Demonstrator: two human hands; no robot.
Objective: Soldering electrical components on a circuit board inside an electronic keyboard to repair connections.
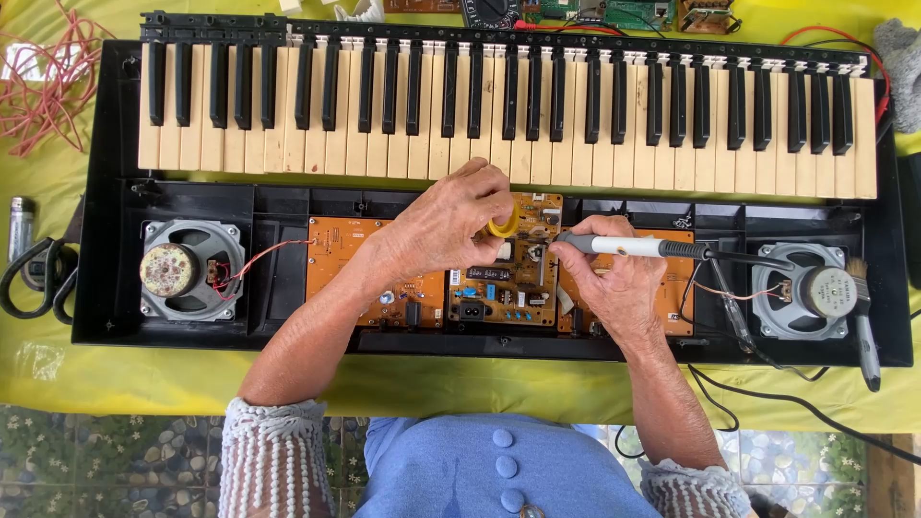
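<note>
An opened electronic keyboard (106, 288) lies on the table with its keys (508, 115) at the far side and orange circuit boards (336, 254) exposed in the black case. My left hand (451, 216) pinches a small yellow ring-shaped part (506, 223) above the middle board (499, 288). My right hand (609, 278) grips a soldering iron (633, 247) with a white and black handle, its tip pointing left toward the middle board, close to the left hand's fingers.
A round speaker (177, 269) sits at each end of the case, the right one (811, 291) with a paintbrush (863, 317) lying beside it. Red wire tangle (43, 86) and scissors (34, 278) lie at the left on a yellow cloth (144, 379). Black cables (758, 384) trail right.
</note>
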